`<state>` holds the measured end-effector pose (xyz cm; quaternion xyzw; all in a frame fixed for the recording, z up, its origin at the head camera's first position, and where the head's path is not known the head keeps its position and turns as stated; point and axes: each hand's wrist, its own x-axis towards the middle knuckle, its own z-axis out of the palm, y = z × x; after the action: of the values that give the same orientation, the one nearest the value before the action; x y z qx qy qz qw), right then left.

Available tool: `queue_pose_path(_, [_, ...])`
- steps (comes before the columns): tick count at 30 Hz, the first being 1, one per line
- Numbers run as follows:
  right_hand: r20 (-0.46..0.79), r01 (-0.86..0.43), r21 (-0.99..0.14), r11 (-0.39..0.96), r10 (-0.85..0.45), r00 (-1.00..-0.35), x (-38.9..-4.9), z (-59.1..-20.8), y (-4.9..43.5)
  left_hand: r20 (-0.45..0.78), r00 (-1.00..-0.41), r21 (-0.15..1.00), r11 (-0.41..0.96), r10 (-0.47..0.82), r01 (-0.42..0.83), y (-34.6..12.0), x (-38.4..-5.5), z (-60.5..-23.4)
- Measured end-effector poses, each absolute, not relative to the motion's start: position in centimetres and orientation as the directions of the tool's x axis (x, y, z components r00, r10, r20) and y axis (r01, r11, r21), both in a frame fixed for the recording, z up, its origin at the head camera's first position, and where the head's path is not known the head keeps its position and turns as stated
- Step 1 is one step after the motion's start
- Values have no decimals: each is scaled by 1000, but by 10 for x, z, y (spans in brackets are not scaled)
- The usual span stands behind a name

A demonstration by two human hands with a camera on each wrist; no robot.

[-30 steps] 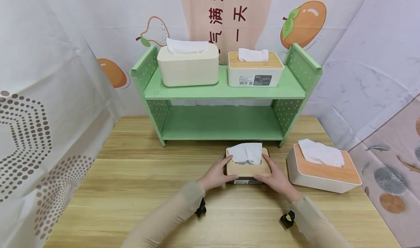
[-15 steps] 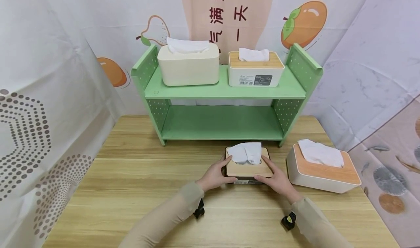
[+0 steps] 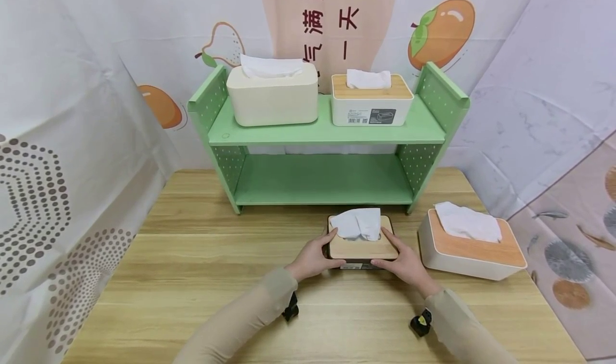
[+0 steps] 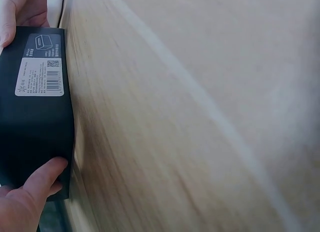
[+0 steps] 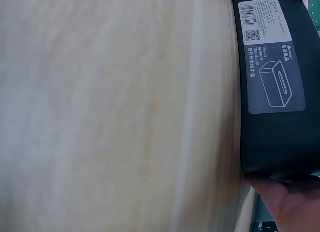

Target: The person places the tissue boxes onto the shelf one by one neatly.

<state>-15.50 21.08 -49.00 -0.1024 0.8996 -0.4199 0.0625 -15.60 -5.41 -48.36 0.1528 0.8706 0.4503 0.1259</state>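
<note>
A black tissue box (image 3: pixel 362 250) with a pale wooden lid and a white tissue (image 3: pixel 358 225) sticking out stands in front of the green shelf, between both hands. My left hand (image 3: pixel 313 256) grips its left end, thumb along the front face. On the opposite end, my right hand (image 3: pixel 406 262) holds it the same way. The left wrist view shows the box's dark side with its label (image 4: pixel 41 77) and the left thumb (image 4: pixel 45 182) pressed near one corner. In the right wrist view, the right hand (image 5: pixel 290 202) touches the box's end; its fingers are partly out of frame.
The two-tier green shelf (image 3: pixel 327 135) stands at the table's back. On its top tier are a cream tissue box (image 3: pixel 271 101) and a white one with a wooden lid (image 3: pixel 370 102). Another white tissue box (image 3: pixel 469 252) with an orange-brown lid sits on the table (image 3: pixel 202 278) at right.
</note>
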Motion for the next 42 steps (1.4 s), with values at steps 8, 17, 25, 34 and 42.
queue_pose_path(8, [-31, -116, -775, 622, -220, -975, -157, -489, 208, -60, -933, 829, 538, 356, 152, -55, -155, -479])
queue_pose_path(17, [-37, -104, -758, 644, -201, -979, -156, -478, 196, -39, -935, 824, 541, 352, 169, -68, -154, -472])
queue_pose_path(25, [18, -138, -805, 578, -208, -978, -157, -467, 173, -9, -946, 815, 550, 324, 181, -88, -150, -457])
queue_pose_path(34, [106, -195, -836, 513, -197, -975, -161, -455, 136, 40, -961, 871, 462, 274, 168, -119, -147, -445])
queue_pose_path(42, [175, -268, -833, 483, -230, -957, -168, -450, 103, 133, -968, 881, 422, 211, 213, -150, -145, -441])
